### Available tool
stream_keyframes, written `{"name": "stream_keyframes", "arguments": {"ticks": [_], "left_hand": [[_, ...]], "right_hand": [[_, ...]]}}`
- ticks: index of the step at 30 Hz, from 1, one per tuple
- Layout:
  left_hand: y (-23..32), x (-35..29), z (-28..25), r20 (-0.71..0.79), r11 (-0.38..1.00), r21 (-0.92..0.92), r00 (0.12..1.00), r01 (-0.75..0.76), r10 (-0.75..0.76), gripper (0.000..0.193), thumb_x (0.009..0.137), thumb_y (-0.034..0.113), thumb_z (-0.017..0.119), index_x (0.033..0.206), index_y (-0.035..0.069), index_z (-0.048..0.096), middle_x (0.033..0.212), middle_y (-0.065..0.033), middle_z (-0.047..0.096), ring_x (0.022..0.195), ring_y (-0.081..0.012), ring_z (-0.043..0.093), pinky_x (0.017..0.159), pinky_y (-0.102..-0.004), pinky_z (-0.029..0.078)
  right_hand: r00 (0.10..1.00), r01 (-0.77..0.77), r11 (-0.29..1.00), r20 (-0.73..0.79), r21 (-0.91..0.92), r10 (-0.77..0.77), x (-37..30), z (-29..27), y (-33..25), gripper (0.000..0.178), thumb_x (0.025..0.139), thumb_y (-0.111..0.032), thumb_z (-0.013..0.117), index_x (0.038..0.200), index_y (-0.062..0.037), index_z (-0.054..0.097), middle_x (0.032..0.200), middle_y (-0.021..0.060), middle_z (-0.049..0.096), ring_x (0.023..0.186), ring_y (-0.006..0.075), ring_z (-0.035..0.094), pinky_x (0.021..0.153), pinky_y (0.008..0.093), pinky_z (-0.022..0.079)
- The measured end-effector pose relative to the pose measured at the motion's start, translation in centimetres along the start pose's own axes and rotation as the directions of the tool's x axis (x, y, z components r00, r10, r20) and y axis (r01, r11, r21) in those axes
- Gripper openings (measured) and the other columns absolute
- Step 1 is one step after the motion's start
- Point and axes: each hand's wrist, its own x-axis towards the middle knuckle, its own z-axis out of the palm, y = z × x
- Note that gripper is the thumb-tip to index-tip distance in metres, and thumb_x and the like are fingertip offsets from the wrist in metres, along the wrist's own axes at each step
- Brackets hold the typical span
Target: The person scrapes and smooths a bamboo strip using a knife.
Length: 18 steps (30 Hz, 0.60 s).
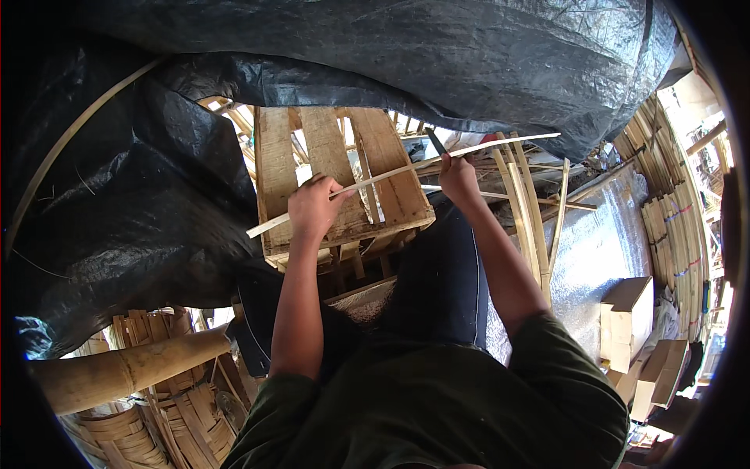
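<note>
A long, pale bamboo strip [380,178] runs slantwise across the view, from lower left to upper right. My left hand [312,205] is closed around it near its lower left end, thumb and fingers pinching it. Further along the strip, my right hand [459,181] grips a knife [435,141] whose dark blade points up and to the left, close to the strip. The knife's handle is hidden in my fingers. Both hands are above a slatted wooden crate [324,144] in front of my knees.
Black plastic sheeting [469,55] hangs across the top and left. More bamboo strips [522,211] lean at my right, beside a silvery sheet [590,234]. Cardboard boxes [629,320] and bundled strips [672,227] stand farther right. A thick bamboo pole [141,367] and woven baskets [129,438] lie at lower left.
</note>
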Motion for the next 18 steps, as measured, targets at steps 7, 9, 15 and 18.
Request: {"name": "stream_keyframes", "arguments": {"ticks": [7,9,15,18], "left_hand": [[0.8,0.7,0.9,-0.032,0.999,-0.044,0.999,-0.020,0.018,0.033,0.077,0.043,0.080,0.079,0.012,0.069,0.080,-0.0014,0.070,0.072,-0.0236,0.069,0.063,-0.0367,0.052],[0.6,0.5,0.3,-0.014,1.000,-0.024,1.000,0.004,-0.004,0.033,0.077,0.044,0.080,0.079,0.012,0.069,0.080,-0.0014,0.070,0.072,-0.0235,0.069,0.062,-0.0367,0.052],[0.5,0.7,0.6,-0.021,0.999,-0.033,1.000,0.003,-0.004,0.035,0.077,0.046,0.079,0.079,0.013,0.070,0.079,-0.0014,0.070,0.072,-0.0239,0.069,0.061,-0.0374,0.051],[0.6,0.2,0.1,-0.001,0.999,-0.031,1.000,0.017,-0.017,0.036,0.078,0.047,0.079,0.079,0.012,0.070,0.081,-0.0013,0.071,0.073,-0.0240,0.070,0.062,-0.0376,0.051]], "right_hand": [[0.988,0.129,0.989,-0.092,0.073,-0.122,-0.4,0.2,3.0,0.041,0.099,-0.033,0.051,0.092,0.0047,0.066,0.082,0.0315,0.066,0.079,0.0475,0.067,0.068,0.0517,0.054],[0.998,0.055,0.998,-0.019,0.025,-0.055,-0.7,0.8,1.1,0.038,0.100,-0.034,0.052,0.095,0.0016,0.066,0.082,0.0302,0.064,0.082,0.0528,0.061,0.068,0.0534,0.052],[0.994,-0.092,0.996,-0.066,-0.009,0.091,0.0,1.6,1.8,0.039,0.103,-0.031,0.044,0.094,-0.0002,0.065,0.084,0.0255,0.068,0.081,0.0486,0.065,0.069,0.0524,0.055],[0.980,0.184,0.983,0.077,0.018,-0.185,0.8,1.4,2.8,0.042,0.101,-0.031,0.048,0.091,0.0054,0.067,0.077,0.0342,0.064,0.079,0.0515,0.065,0.074,0.0561,0.053]]}}
